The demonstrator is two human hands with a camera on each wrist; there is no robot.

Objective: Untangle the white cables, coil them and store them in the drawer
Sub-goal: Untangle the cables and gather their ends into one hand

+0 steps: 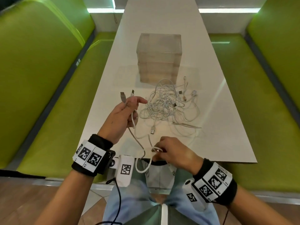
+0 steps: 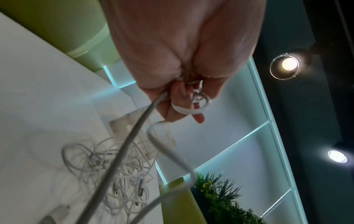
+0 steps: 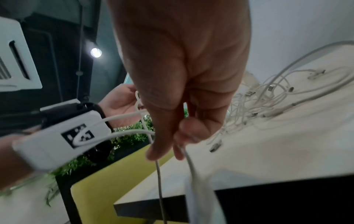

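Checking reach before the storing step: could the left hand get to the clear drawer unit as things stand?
Probably not freely: the left hand grips a white cable, though nothing stands between it and the drawer unit.

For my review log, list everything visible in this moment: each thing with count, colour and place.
Held cable: one, white, strung between both hands, both plugs sticking up above the left hand, a loop hanging off the table's near edge.
Cable tangle: one pile, count of cables unclear, white, mid-table in front of the drawer unit.
Drawer unit: one, clear plastic, stacked drawers, all shut, centre of table.
Table: one, white.
Benches: two, green, either side of the table.
Wrist cameras: two, white with black marker tags, on black wristbands.
Left hand: grips the cable just below its plugs.
Right hand: pinches a small cable loop at the table's near edge.
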